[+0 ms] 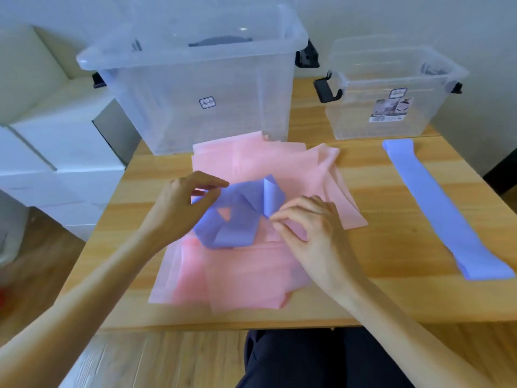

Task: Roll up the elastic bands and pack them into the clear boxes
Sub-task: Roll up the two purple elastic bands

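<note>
Both hands [179, 203] on purple band [235, 217]

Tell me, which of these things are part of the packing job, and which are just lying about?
Part of the job:
crumpled purple band, pinched by left hand and right hand
flat purple band
pink bands
large clear box
small clear box

Lying about:
white boxes

Left grip [184, 200] and right grip [305, 219] both pinch, forearms converging.
</note>
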`<state>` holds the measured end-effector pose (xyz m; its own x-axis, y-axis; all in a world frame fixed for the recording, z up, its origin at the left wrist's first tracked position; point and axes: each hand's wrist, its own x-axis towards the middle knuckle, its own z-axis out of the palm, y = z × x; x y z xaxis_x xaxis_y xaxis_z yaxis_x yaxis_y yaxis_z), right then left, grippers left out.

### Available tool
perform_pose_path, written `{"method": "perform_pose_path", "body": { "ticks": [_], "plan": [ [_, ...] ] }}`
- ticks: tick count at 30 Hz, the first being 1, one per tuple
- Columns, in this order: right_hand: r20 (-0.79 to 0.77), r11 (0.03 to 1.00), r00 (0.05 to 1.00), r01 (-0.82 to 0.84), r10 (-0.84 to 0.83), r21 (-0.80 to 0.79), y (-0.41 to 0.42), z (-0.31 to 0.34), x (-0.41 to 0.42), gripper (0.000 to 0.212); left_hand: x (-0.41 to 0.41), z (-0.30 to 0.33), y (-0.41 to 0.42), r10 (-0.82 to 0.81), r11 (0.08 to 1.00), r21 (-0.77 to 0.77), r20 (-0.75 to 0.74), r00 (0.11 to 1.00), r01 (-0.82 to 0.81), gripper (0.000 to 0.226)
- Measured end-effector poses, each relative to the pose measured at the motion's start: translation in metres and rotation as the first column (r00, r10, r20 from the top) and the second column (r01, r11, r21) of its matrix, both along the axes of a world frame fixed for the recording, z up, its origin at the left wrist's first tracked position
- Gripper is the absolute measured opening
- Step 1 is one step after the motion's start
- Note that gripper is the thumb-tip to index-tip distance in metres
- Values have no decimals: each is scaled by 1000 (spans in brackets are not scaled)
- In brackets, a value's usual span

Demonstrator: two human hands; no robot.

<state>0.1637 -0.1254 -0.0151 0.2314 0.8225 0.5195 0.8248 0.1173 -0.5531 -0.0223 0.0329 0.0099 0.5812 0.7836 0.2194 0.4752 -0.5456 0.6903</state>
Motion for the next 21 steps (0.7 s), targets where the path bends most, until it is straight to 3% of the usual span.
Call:
{"method": "perform_pose_path", "body": {
  "ticks": [4,7,10,11,14,17,21],
  "plan": [
    [-148,990,981,116,-128,-86,23,6,6,34,-4,-8,-17,-7,999,41,-75,997,10,14],
    [-207,966,965,111,-161,-234,39,11,10,48,1,-16,-24,-6,997,80,-73,997,12,19],
    [-375,967,917,42,-138,-252,46,14,17,27,11,-17,-23,-26,996,87,-65,998,31,32],
    [-448,968,886,4,-120,-252,43,16,19,16,16,-16,-23,-32,995,92,-63,997,38,35],
    [-648,968,750,-47,-128,-245,33,22,27,16,28,-11,-21,-11,997,73,-53,999,15,35],
    [-814,983,574,-84,-87,-164,21,28,36,11,34,-6,-22,-24,999,-39,1,1000,24,41],
    [-912,991,407,-131,56,2,11,37,40,31,34,4,-34,-80,993,-79,87,993,87,26]
  ]
}}
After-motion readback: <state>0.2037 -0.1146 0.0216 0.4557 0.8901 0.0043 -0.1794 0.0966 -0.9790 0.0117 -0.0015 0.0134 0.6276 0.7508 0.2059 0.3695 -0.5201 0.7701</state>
